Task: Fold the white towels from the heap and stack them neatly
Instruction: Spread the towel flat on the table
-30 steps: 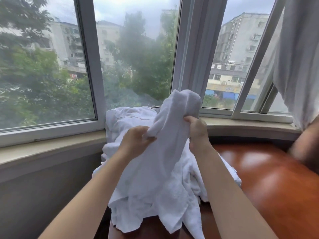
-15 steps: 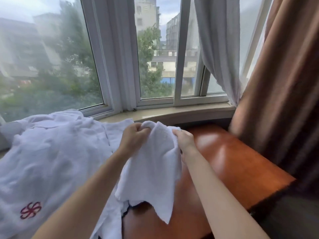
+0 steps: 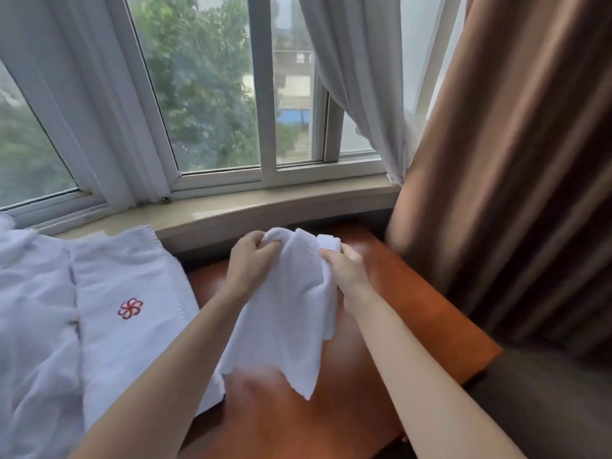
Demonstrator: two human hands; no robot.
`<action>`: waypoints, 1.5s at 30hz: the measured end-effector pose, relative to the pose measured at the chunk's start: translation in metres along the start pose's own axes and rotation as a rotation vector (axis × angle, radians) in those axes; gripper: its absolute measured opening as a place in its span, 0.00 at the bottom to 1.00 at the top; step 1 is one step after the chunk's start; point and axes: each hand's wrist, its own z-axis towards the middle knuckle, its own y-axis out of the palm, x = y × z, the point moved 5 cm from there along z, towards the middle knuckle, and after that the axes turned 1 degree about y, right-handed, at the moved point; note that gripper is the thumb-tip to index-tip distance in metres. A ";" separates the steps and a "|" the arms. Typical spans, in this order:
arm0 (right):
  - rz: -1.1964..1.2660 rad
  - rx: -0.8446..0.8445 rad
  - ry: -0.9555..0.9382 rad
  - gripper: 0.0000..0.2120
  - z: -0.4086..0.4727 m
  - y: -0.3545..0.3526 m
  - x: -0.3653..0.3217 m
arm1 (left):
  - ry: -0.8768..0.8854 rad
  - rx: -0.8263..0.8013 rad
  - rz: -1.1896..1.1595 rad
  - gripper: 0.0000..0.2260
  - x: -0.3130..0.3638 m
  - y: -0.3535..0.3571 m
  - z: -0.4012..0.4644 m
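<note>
A small white towel hangs bunched between my two hands above the reddish-brown wooden table. My left hand grips its upper left edge in a fist. My right hand pinches the upper right edge, with a corner sticking up past the fingers. The towel's lower corner dangles just over the tabletop. To the left lies the heap of white towels, the nearest one spread flat and marked with a red flower emblem.
A pale window sill runs behind the table under the window. A brown curtain hangs at the right, close to the table's far right corner. A sheer white curtain hangs beside it.
I carried the towel from above the heap to the right, over the bare table, and lowered it. The view swung right, so the heap now lies at the left.
</note>
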 end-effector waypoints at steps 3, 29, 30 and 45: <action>-0.049 0.052 -0.011 0.11 0.028 -0.024 -0.001 | -0.033 -0.049 -0.048 0.09 -0.006 0.047 0.028; -0.157 -0.394 0.063 0.20 0.169 -0.268 -0.025 | -0.312 0.234 0.071 0.12 0.076 0.300 -0.019; -0.151 -0.420 0.054 0.19 0.173 -0.272 -0.028 | -0.329 0.255 0.069 0.14 0.080 0.304 -0.023; -0.409 -0.773 0.079 0.27 0.254 -0.231 -0.033 | -0.410 0.382 -0.152 0.06 0.032 0.327 0.049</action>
